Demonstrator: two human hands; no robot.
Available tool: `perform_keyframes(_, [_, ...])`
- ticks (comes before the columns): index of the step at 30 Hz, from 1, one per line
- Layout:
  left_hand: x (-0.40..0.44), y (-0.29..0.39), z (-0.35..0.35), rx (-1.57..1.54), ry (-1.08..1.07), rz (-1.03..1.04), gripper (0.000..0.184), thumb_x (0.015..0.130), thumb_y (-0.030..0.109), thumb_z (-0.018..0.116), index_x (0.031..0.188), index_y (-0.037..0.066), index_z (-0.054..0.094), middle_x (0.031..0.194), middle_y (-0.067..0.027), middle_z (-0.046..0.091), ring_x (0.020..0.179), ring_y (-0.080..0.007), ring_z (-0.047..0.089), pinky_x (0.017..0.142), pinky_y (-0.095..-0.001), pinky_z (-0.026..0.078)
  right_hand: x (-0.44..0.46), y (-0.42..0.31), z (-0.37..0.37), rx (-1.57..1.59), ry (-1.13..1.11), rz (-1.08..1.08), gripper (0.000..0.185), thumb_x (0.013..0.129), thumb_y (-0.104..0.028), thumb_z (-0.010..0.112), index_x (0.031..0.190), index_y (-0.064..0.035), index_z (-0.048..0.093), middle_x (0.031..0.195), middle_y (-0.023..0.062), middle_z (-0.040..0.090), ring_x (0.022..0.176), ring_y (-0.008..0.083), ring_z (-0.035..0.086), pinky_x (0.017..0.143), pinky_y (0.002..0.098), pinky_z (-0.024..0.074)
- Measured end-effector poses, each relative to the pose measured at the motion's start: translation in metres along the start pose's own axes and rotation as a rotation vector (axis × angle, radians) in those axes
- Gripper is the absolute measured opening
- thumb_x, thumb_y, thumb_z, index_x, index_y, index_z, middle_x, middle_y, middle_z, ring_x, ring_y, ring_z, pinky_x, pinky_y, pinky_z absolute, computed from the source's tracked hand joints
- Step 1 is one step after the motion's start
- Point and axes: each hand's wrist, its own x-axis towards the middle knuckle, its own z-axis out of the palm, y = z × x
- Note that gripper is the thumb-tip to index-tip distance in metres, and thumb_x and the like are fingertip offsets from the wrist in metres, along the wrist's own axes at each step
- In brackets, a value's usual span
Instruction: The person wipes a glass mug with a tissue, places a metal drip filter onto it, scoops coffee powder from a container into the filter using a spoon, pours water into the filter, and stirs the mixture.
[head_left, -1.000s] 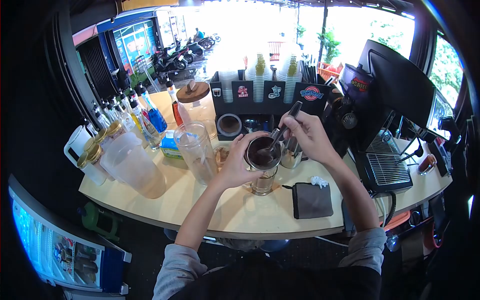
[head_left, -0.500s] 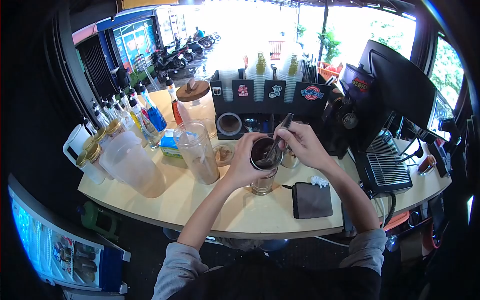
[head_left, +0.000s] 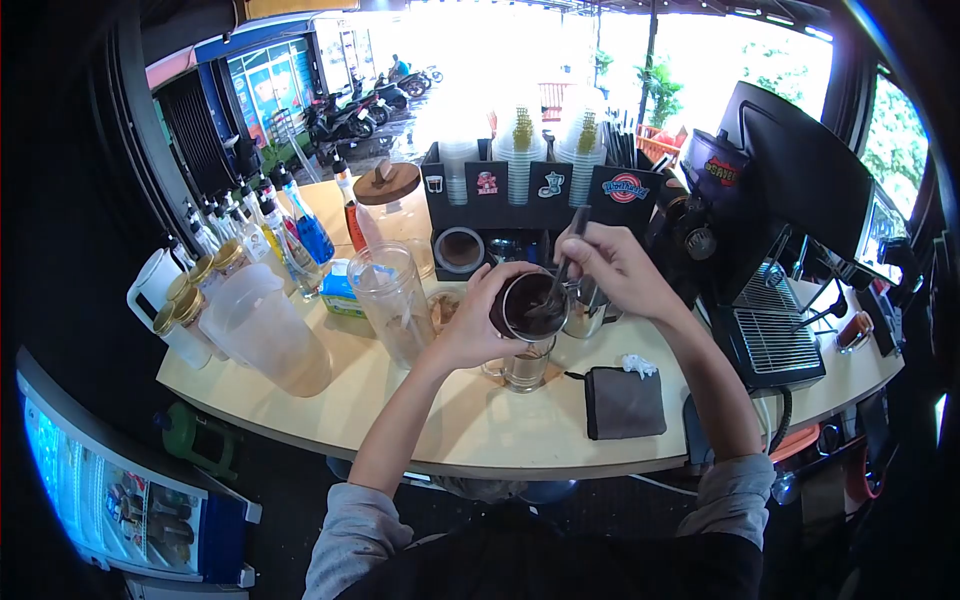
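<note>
My left hand (head_left: 472, 325) is wrapped round the side of a round cup (head_left: 522, 328) with dark contents, held tilted so its opening faces me. My right hand (head_left: 615, 270) grips the dark handle of a spoon (head_left: 578, 224), whose lower end dips into the cup at its right side. Directly beneath the cup, a clear glass mug (head_left: 525, 373) stands on the counter; whether the two touch is hard to see. A shiny metal vessel (head_left: 586, 316) sits behind, under my right hand, partly hidden. To the left is a tall clear plastic jug (head_left: 388, 290).
A folded grey cloth (head_left: 625, 405) with a crumpled white tissue (head_left: 638, 364) lies at right, near the espresso machine (head_left: 770, 340). Syrup bottles (head_left: 312, 235) and a frosted pitcher (head_left: 265, 335) stand left. A black organiser (head_left: 545, 185) with stacked cups is behind.
The cup has turned, showing more of its dark inside. My right hand has moved slightly up and right, and the spoon stands steeper than before.
</note>
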Motion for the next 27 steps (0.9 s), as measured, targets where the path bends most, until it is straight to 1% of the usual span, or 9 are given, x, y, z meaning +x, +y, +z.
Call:
perform_keyframes(4, [0.0,-0.002,-0.001,-0.049,-0.023,0.002,0.081,0.054,0.023,0.079,0.127,0.013,0.046,0.125,-0.0033,0.052,0.12,-0.0215,0.049,0.113,-0.0479,0.012,0.002,-0.005,0.005,-0.128,-0.138,-0.112,0.024,0.097,-0.017,0.049,0.085,0.0017,0.058,0.066,-0.0011,0.052,0.062,0.0058,0.049,0.056,0.0227,0.0418])
perform_keyframes(6, [0.0,0.001,-0.002,-0.067,-0.031,0.009,0.082,0.054,0.023,0.079,0.128,0.013,0.045,0.125,-0.0034,0.052,0.12,-0.0213,0.049,0.113,-0.0477,0.011,0.005,-0.001,0.004,-0.109,-0.101,-0.056,0.024,0.097,-0.017,0.05,0.084,0.0023,0.056,0.065,-0.0011,0.051,0.06,0.0055,0.047,0.054,0.0228,0.0406])
perform_keyframes(9, [0.0,0.001,-0.003,-0.095,-0.024,0.017,0.082,0.054,0.023,0.078,0.128,0.012,0.045,0.126,-0.0033,0.052,0.121,-0.0226,0.048,0.114,-0.047,0.011,0.007,-0.001,0.007,-0.054,-0.015,-0.047,0.028,0.095,-0.02,0.053,0.079,0.0033,0.058,0.06,0.0065,0.055,0.053,0.0093,0.05,0.05,0.0278,0.04])
perform_keyframes(11, [-0.004,-0.006,0.002,-0.112,-0.004,0.004,0.082,0.054,0.017,0.078,0.129,0.011,0.045,0.127,-0.0047,0.051,0.12,-0.0233,0.048,0.113,-0.043,0.021,0.002,-0.005,0.015,-0.033,0.005,-0.061,0.026,0.094,-0.019,0.054,0.082,0.0032,0.059,0.061,0.0051,0.058,0.055,0.0076,0.052,0.051,0.026,0.042])
perform_keyframes(12, [-0.004,-0.005,0.004,-0.112,-0.005,0.005,0.082,0.054,0.017,0.078,0.129,0.011,0.045,0.127,-0.0047,0.051,0.12,-0.0233,0.048,0.113,-0.043,0.021,0.002,-0.005,0.018,-0.034,0.007,-0.062,0.026,0.094,-0.019,0.054,0.082,0.0032,0.059,0.061,0.0051,0.058,0.055,0.0076,0.052,0.051,0.026,0.042])
perform_keyframes(14, [-0.005,-0.003,0.008,-0.2,0.075,0.005,0.082,0.054,0.011,0.079,0.128,0.008,0.044,0.126,-0.0074,0.049,0.119,-0.023,0.049,0.108,-0.0373,0.032,0.001,-0.004,0.022,0.047,0.214,-0.052,0.023,0.095,-0.016,0.053,0.086,0.0036,0.06,0.061,0.0042,0.06,0.056,0.0063,0.055,0.053,0.0239,0.0444])
perform_keyframes(17, [-0.005,-0.008,0.011,-0.261,0.119,0.033,0.083,0.054,0.008,0.079,0.128,0.005,0.04,0.124,-0.01,0.048,0.119,-0.0216,0.049,0.104,-0.0332,0.038,-0.003,-0.003,0.021,0.022,0.232,0.039,0.021,0.095,-0.014,0.052,0.09,0.0037,0.06,0.061,0.0047,0.06,0.058,0.0062,0.058,0.054,0.0226,0.0459])
perform_keyframes(24, [-0.003,-0.009,0.018,-0.186,0.236,0.017,0.081,0.053,0.009,0.081,0.123,0.006,0.038,0.12,-0.0107,0.049,0.116,-0.0225,0.051,0.102,-0.0349,0.039,-0.01,0.001,0.028,0.008,0.35,-0.063,0.021,0.097,-0.014,0.048,0.089,0.0021,0.06,0.067,0.0029,0.059,0.062,0.0056,0.057,0.055,0.0204,0.0443])
perform_keyframes(27, [-0.002,-0.012,0.023,-0.187,0.279,0.013,0.08,0.052,0.011,0.081,0.121,0.007,0.04,0.118,-0.0105,0.049,0.112,-0.0239,0.051,0.099,-0.0361,0.039,-0.013,0.006,0.035,-0.031,0.302,-0.154,0.018,0.095,-0.012,0.05,0.091,0.0022,0.06,0.062,0.0062,0.062,0.061,0.0105,0.065,0.055,0.0242,0.0487])
